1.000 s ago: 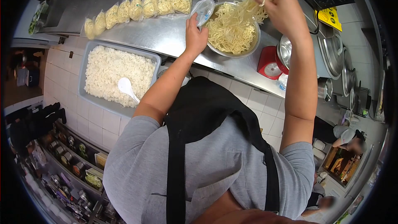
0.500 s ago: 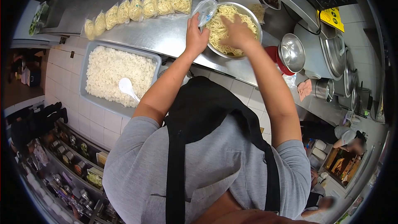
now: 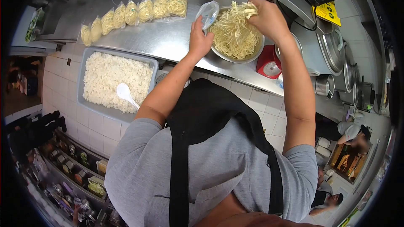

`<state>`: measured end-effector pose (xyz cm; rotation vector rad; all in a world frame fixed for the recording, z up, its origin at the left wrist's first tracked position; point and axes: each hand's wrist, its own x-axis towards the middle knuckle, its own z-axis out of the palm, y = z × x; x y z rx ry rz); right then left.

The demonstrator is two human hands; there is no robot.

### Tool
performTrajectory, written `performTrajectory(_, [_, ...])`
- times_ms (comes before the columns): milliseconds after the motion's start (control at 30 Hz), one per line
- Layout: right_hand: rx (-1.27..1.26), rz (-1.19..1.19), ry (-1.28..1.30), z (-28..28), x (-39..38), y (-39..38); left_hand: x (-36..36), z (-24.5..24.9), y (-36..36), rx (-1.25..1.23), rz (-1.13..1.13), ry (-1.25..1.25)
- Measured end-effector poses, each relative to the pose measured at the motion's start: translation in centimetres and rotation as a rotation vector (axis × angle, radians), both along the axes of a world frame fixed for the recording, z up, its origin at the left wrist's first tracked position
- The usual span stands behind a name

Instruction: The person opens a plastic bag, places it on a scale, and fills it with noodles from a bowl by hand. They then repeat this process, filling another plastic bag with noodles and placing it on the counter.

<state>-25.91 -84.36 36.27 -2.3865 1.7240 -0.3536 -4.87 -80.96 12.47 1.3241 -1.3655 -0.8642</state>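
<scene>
A metal bowl (image 3: 223,54) of cooked noodles (image 3: 240,47) stands on the steel counter in front of me. My right hand (image 3: 268,18) is raised over the bowl's far right side, closed around a clump of noodles. Loose strands of that clump hang down toward those in the bowl. At the bowl's left rim, my left hand (image 3: 200,40) grips a clear plastic bag (image 3: 208,13), thumb apart from the fingers. The bag's inside cannot be made out well.
Several bagged noodle portions (image 3: 145,9) line the counter on the left. Nearer me is a grey tub (image 3: 80,77) of rice with a white paddle (image 3: 123,91). A red scale (image 3: 269,64) and large pots (image 3: 330,52) stand right. Co-workers (image 3: 351,132) are at far right.
My right hand has risen out of the bowl and moved right, lifting a clump of noodles. My left hand stays at the bag. The view has shifted slightly.
</scene>
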Motion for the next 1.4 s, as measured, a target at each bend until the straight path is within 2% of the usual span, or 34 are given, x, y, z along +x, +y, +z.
performTrajectory(167, [0.006,0.005,-0.211,4.8,-1.0,1.4,0.2,0.2,0.1,-0.014,0.029,0.039])
performTrajectory(233, [0.008,-0.019,-0.229,3.9,-1.3,1.6,0.4,0.3,0.1,0.004,0.031,0.052])
performTrajectory(333, [-0.009,-0.004,-0.066,-1.9,-2.6,0.2,1.1,-0.4,-0.2,0.001,0.080,0.077])
performTrajectory(500, [0.044,-0.112,-0.216,-1.2,-2.1,0.9,3.3,-0.1,-0.3,0.025,0.173,0.032])
performTrajectory(567, [-0.021,-0.124,-0.330,-0.4,-1.9,1.0,4.8,-0.9,-0.5,0.035,0.213,0.005])
performTrajectory(633, [-0.049,-0.129,-0.367,-0.7,-2.1,1.1,5.9,-3.4,-0.3,-0.084,0.292,-0.291])
performTrajectory(667, [-0.015,-0.156,-0.380,-0.6,-1.9,1.5,6.3,-4.0,0.1,0.023,0.257,-0.491])
performTrajectory(700, [0.019,-0.184,-0.394,-0.8,-1.9,1.8,6.7,-4.6,0.4,0.017,0.256,-0.490])
performTrajectory(733, [-0.069,-0.122,-0.267,-4.1,-3.1,0.9,7.0,-5.1,0.7,0.078,0.197,-0.526])
performTrajectory(767, [0.024,-0.115,-0.207,-5.6,-3.1,1.2,7.4,-5.3,0.7,0.141,0.138,-0.562])
performTrajectory(833, [0.296,-0.071,-0.022,-11.7,-5.3,-0.7,8.3,-5.3,0.5,0.112,0.093,-0.529])
performTrajectory(967, [0.303,-0.155,0.015,-12.1,-1.8,2.4,8.7,-3.4,0.4,0.001,0.096,-0.514])
performTrajectory(1033, [0.324,-0.246,0.218,-11.1,0.8,3.4,8.3,-1.7,0.6,-0.033,0.123,-0.501])
performTrajectory(1200, [0.311,-0.193,0.299,-11.8,1.4,1.7,5.7,3.9,-0.1,-0.174,0.184,-0.476])
performTrajectory(1267, [0.202,-0.125,0.228,-10.8,0.6,1.0,4.3,5.2,-1.0,-0.143,-0.053,-0.270])
performTrajectory(1300, [0.198,-0.118,0.234,-10.1,0.3,0.9,3.5,5.9,-1.6,-0.145,-0.044,-0.265])
performTrajectory(1367, [0.108,-0.146,0.140,-8.0,0.2,1.0,1.6,6.7,-2.8,-0.238,-0.336,-0.126])
performTrajectory(1400, [0.076,-0.123,0.134,-8.0,-0.4,0.4,0.5,6.8,-3.5,-0.242,-0.328,-0.122])
